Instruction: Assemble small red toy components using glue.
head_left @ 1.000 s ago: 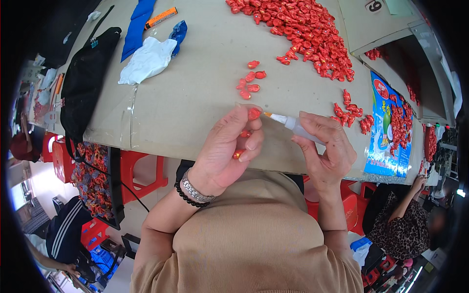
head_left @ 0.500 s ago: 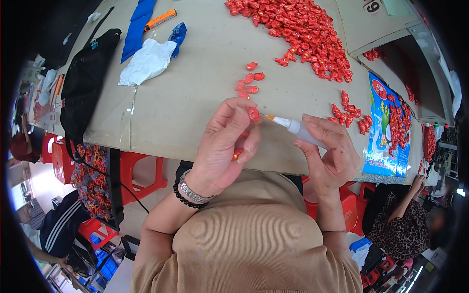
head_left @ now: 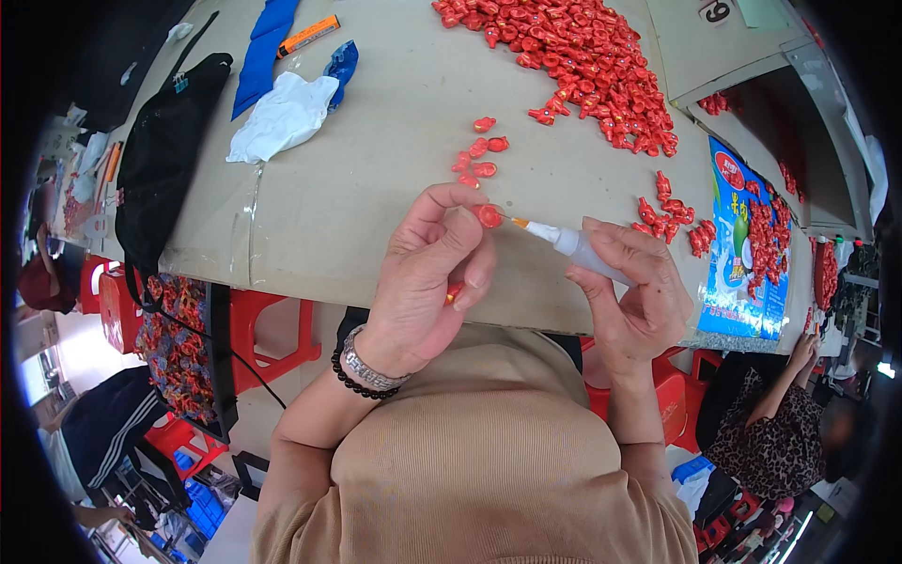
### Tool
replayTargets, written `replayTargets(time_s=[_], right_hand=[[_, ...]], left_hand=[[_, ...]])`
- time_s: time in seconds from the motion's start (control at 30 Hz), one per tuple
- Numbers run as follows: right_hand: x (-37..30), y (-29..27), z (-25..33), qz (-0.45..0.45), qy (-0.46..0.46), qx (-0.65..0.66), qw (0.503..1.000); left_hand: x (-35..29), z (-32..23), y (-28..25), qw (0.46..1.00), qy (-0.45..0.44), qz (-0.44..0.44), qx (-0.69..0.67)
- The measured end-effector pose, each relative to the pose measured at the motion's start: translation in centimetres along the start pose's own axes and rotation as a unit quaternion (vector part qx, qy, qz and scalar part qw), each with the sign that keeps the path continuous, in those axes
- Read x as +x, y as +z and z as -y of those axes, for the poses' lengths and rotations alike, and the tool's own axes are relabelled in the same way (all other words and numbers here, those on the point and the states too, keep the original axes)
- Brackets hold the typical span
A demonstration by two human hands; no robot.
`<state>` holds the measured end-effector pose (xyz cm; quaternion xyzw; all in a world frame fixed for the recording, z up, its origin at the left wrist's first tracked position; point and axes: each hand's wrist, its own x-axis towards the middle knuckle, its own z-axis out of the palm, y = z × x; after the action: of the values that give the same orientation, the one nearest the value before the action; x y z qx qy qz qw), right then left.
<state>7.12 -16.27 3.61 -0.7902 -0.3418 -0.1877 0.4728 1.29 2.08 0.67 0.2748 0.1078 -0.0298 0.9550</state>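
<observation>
Between thumb and forefinger my left hand pinches a small red plastic piece. Another red and gold piece shows under its curled lower fingers. My right hand grips a translucent squeeze bottle lying almost level, its thin needle tip pointing left. The tip meets the pinched piece or stops just short; I cannot tell which. Just beyond my left hand, several loose red pieces lie on the table. A small cluster of red figures is beyond my right hand.
A large heap of red figures covers the table's far right. More lie on a blue printed sheet beside an open box. At left are a white crumpled bag, an orange tube and a black cloth bag. Other people sit nearby.
My hands and the bottle stay almost still, with the pinched piece barely shifted. A person at the lower left has leaned over.
</observation>
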Motion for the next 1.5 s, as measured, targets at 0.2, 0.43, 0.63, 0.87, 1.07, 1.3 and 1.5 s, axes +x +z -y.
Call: replayTargets(time_s=[0.2, 0.43, 0.63, 0.87, 1.07, 1.3, 1.5], right_hand=[[-0.1, 0.0, -0.1, 0.009, -0.004, -0.001, 1.0], [-0.3, 0.0, -0.2, 0.016, -0.002, 0.003, 1.0], [-0.4, -0.2, 0.1, 0.03, 0.011, 0.008, 0.999], [-0.5, 0.2, -0.4, -0.018, 0.021, 0.044, 0.999], [-1.1, 0.1, -0.9, 0.018, 0.078, 0.082, 0.993], [-1.2, 0.2, -1.0, 0.017, 0.078, 0.099, 0.992], [-1.2, 0.3, -1.1, 0.022, 0.087, 0.1, 0.991]], left_hand=[[-0.1, -0.2, 0.7, 0.998, 0.037, -0.037, 0.017], [-0.3, -0.3, 0.9, 0.995, 0.075, -0.038, 0.06], [-0.2, -0.2, 0.6, 0.995, 0.075, -0.036, 0.057], [-0.1, -0.3, 0.6, 0.998, 0.011, -0.048, -0.039], [0.0, -0.2, 0.5, 0.998, 0.011, -0.019, -0.067], [0.0, -0.3, 0.5, 0.998, 0.001, -0.021, -0.053], [0.0, -0.2, 0.3, 0.998, -0.005, -0.006, -0.064]])
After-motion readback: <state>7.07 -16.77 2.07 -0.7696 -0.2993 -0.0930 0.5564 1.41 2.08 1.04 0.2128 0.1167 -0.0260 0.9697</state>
